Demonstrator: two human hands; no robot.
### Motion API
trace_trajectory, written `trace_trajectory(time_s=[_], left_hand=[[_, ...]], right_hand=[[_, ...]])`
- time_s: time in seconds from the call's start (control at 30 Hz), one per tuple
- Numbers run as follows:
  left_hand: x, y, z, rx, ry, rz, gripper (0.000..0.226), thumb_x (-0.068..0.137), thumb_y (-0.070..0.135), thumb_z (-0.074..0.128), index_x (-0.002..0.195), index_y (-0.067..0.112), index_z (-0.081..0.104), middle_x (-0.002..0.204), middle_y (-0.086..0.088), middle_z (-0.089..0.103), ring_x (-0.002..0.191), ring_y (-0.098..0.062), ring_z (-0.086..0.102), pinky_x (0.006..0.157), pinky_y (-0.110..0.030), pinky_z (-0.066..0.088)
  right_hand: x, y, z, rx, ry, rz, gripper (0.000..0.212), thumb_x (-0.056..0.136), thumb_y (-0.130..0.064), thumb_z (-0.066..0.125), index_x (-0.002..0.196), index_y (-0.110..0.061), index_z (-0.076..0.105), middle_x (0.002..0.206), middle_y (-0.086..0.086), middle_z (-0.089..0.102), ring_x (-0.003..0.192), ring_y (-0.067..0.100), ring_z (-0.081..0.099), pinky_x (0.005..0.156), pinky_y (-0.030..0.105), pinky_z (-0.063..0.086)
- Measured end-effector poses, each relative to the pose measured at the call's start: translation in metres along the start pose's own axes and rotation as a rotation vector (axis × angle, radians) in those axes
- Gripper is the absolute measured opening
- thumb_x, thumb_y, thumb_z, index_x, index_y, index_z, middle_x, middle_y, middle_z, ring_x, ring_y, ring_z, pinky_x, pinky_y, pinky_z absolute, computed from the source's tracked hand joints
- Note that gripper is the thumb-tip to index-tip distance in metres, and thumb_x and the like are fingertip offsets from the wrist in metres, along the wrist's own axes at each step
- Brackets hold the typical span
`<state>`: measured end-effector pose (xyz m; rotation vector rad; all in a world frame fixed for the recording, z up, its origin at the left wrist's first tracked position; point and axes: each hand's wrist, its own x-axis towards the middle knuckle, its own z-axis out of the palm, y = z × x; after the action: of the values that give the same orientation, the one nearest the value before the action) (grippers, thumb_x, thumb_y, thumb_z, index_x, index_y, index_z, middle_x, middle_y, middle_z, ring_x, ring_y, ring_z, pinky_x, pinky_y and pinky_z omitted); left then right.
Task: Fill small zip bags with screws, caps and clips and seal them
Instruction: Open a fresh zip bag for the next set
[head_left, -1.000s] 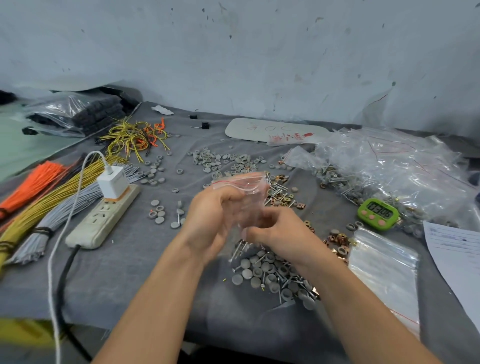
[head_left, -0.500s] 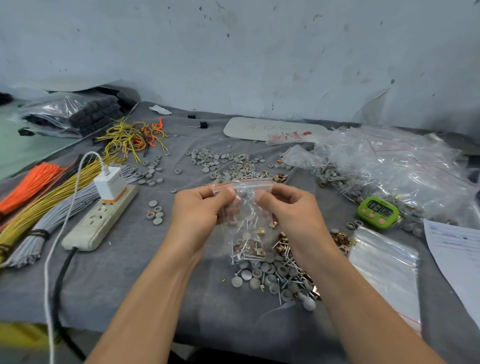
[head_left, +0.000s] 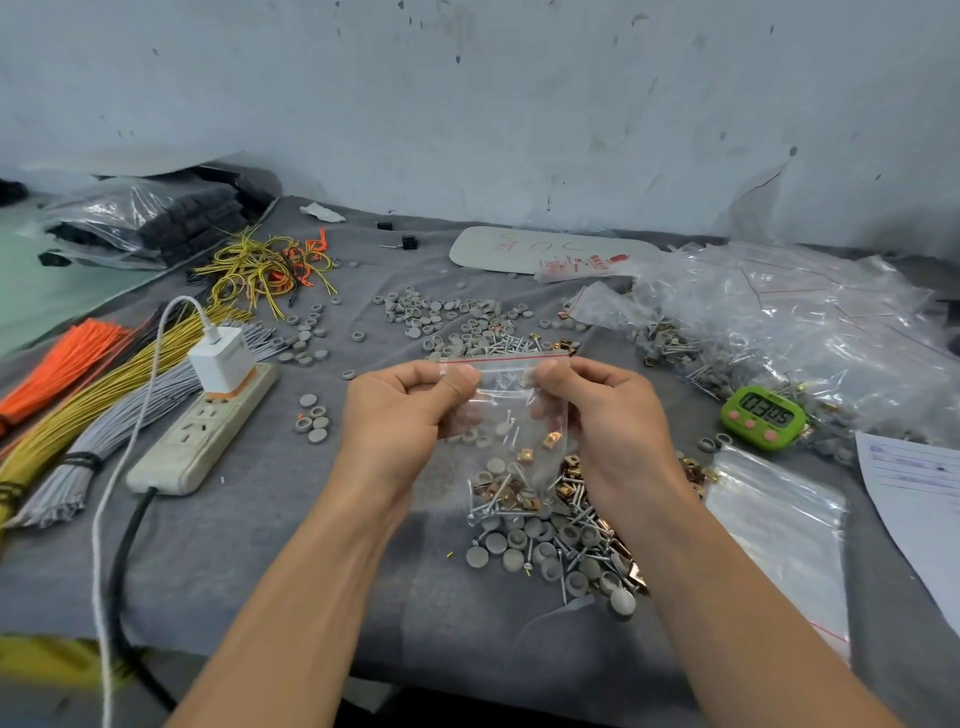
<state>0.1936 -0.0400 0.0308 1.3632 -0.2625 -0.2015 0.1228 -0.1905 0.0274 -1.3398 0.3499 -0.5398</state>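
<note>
A small clear zip bag (head_left: 511, 441) with a red line along its top hangs upright above the grey cloth. Screws, grey caps and brass clips lie in its bottom. My left hand (head_left: 400, 415) pinches the bag's top left corner. At the top right corner my right hand (head_left: 608, 415) pinches it too. Under the bag lies a loose pile of screws, caps and clips (head_left: 561, 551). A stack of empty zip bags (head_left: 779, 525) lies to the right.
A heap of filled bags (head_left: 789, 332) sits at the back right, with a green timer (head_left: 763, 418) in front of it. More grey caps (head_left: 447, 317) are scattered behind. A power strip (head_left: 208, 431) and wire bundles (head_left: 78, 395) lie left. Paper (head_left: 919, 499) lies far right.
The bag went from crumpled between both hands to hanging flat. Both hands moved apart to its top corners, and the contents settled at the bottom.
</note>
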Motion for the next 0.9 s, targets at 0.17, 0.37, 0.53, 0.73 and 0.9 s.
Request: trace_trajectory(time_s=[0.17,0.37,0.53,0.73,0.9], left_hand=[[0.000,0.001,-0.004,-0.050,-0.110,-0.014,0.015,0.074,0.014,0.080,0.087,0.006,0.076,0.078,-0.008,0.077,0.069,-0.015,0.074,0.068,-0.024,0.060],[-0.007,-0.013,-0.012,0.451,-0.603,-0.094,0.061,0.076,-0.004,0.084,0.125,0.028,0.069,0.117,0.006,0.075,0.108,-0.004,0.069,0.090,-0.019,0.055],[-0.010,-0.022,0.001,0.490,-0.641,-0.103,0.041,0.077,-0.003,0.079,0.108,0.023,0.075,0.096,-0.002,0.078,0.077,-0.010,0.066,0.077,-0.031,0.054],[-0.011,-0.022,0.007,0.523,-0.663,-0.136,0.021,0.074,0.025,0.078,0.094,0.017,0.081,0.086,-0.016,0.075,0.077,-0.015,0.058,0.078,-0.034,0.044],[-0.010,-0.017,-0.001,0.461,-0.737,-0.186,0.019,0.095,0.008,0.069,0.078,0.015,0.073,0.073,-0.002,0.074,0.063,-0.014,0.061,0.067,-0.029,0.045]], right_hand=[[0.001,-0.002,0.000,0.190,-0.030,0.066,0.016,0.082,-0.006,0.075,0.068,-0.012,0.078,0.071,0.007,0.068,0.066,0.019,0.060,0.077,0.037,0.053],[0.007,-0.008,-0.020,0.766,-0.215,0.253,0.010,0.092,-0.022,0.063,0.091,-0.012,0.065,0.070,-0.001,0.059,0.068,0.011,0.051,0.082,0.027,0.043],[0.008,-0.009,-0.019,0.932,-0.221,0.341,0.018,0.090,-0.027,0.063,0.080,-0.013,0.069,0.069,-0.004,0.056,0.063,0.011,0.055,0.074,0.026,0.049],[0.010,-0.010,-0.022,0.909,-0.062,0.354,0.011,0.081,-0.020,0.069,0.073,-0.012,0.067,0.065,-0.003,0.056,0.065,0.010,0.050,0.095,0.026,0.042],[0.016,-0.006,-0.033,0.762,0.129,0.354,0.013,0.091,-0.015,0.067,0.078,-0.013,0.066,0.066,-0.001,0.062,0.063,0.012,0.060,0.086,0.044,0.060]])
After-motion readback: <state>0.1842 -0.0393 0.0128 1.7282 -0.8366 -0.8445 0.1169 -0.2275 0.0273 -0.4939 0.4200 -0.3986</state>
